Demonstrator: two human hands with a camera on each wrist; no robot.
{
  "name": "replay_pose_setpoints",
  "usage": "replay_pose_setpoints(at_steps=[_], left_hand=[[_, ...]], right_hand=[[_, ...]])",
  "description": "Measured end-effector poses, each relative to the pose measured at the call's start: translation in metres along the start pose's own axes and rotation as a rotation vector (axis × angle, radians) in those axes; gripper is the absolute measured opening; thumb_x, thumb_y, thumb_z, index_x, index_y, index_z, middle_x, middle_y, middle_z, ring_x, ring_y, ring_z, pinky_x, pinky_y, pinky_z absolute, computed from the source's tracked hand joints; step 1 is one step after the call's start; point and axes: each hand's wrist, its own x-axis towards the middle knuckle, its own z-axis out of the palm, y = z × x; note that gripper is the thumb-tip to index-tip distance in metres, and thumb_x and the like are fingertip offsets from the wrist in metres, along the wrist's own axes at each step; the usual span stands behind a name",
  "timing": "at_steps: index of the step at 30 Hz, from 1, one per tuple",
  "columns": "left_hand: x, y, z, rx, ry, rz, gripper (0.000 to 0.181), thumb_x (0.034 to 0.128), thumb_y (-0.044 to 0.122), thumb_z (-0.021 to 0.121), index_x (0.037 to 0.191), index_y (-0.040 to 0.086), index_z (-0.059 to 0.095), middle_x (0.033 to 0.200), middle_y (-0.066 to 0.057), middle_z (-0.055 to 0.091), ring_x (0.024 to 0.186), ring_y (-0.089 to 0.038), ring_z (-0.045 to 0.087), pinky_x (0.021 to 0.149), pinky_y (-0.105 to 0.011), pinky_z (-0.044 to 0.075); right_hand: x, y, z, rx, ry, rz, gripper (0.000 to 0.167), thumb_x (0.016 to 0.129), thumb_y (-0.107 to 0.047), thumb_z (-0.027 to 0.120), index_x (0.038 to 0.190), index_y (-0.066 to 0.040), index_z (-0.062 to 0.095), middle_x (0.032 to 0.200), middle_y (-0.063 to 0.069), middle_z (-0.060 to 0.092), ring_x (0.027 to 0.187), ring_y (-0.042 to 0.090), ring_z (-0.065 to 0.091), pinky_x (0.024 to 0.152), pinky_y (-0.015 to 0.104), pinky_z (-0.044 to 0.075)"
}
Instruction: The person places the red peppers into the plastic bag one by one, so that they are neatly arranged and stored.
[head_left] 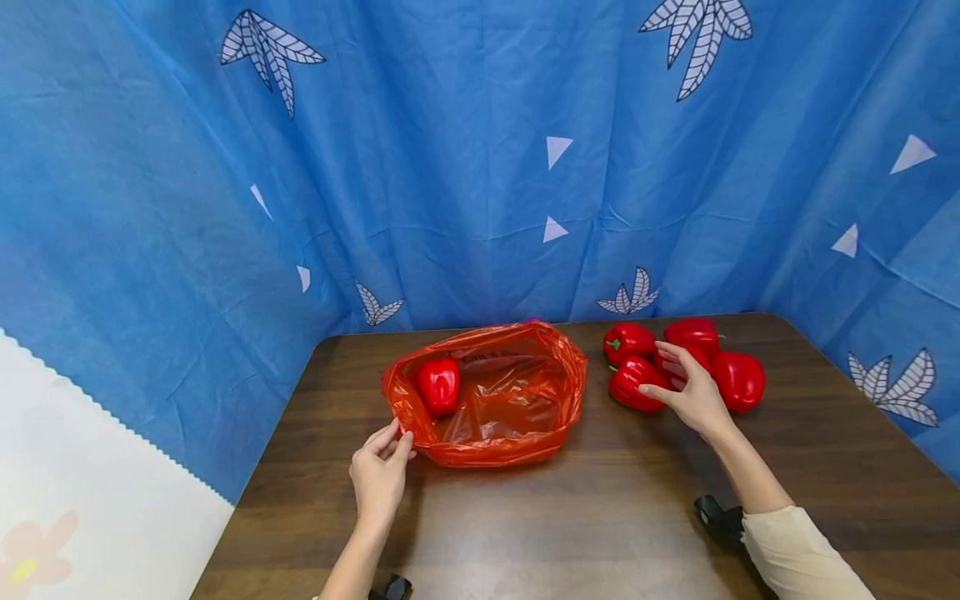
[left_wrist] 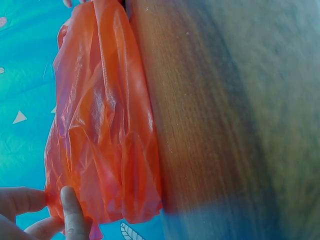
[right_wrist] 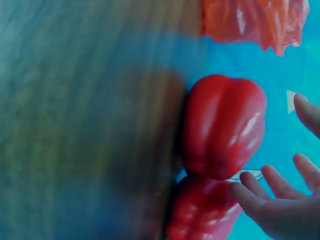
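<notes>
1. Fingers of the right hand (head_left: pixel 693 398) are spread, thumb held apart, nothing gripped between them.

2. With twelve o'clock towards the curtain (head_left: pixel 480 167), the near pepper (head_left: pixel 628 386) lies on the table (head_left: pixel 525 521) between nine and ten o'clock from the middle of that hand, in front of the gap between thumb and fingers. (Whether the thumb touches it or only overlaps it from the camera's side, the pictures do not settle.)

3. Its long axis runs roughly from ten o'clock, where the stem sits, to four o'clock. That is close to the hand's own line of reach, so a grip across its flanks looks the likeliest fit.

4. By far the nearer hand is the right; the left hand (head_left: pixel 378 475) is well away towards eight o'clock, its thumb and fingers pinching the rim of the bag (head_left: pixel 480 457) at about the rim's eight o'clock.

5. That near pepper looks red, glossy and lobed, with a small green stem. Four like it crowd from twelve to three o'clock around it, while the bagged pepper (head_left: pixel 438 386) stands inside the gaping red plastic, towards its nine o'clock side.
</notes>
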Motion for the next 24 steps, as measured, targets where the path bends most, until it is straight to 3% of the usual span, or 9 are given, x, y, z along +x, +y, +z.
replay_pose_setpoints(at_steps=[10,17,24], left_hand=[[0.001,-0.001,0.0,0.004,0.0,-0.019,0.034,0.0879,0.003,0.069,0.12,-0.008,0.065,0.119,-0.024,0.066,0.059,0.007,0.061,0.061,-0.008,0.052],[0.001,0.0,0.0,0.008,-0.006,-0.024,0.034,0.0883,0.003,0.068,0.121,-0.008,0.065,0.12,-0.024,0.066,0.06,0.008,0.061,0.06,-0.008,0.051],[0.001,0.0,0.0,0.007,-0.009,-0.028,0.034,0.0885,0.003,0.068,0.121,-0.008,0.065,0.119,-0.024,0.065,0.06,0.007,0.061,0.06,-0.008,0.052]], right_hand=[[0.004,0.011,0.005,-0.064,-0.058,0.069,0.083,0.084,-0.021,0.077,0.15,-0.002,0.029,0.148,0.032,0.036,0.13,0.052,0.039,0.102,0.064,0.041],[0.003,0.009,0.007,-0.091,-0.166,0.11,0.097,0.079,-0.023,0.081,0.154,-0.004,0.022,0.147,0.033,0.033,0.123,0.053,0.041,0.091,0.062,0.051],[0.002,0.012,0.012,-0.066,-0.195,0.101,0.103,0.075,-0.018,0.084,0.154,-0.004,0.02,0.145,0.032,0.034,0.123,0.052,0.04,0.088,0.059,0.054]])
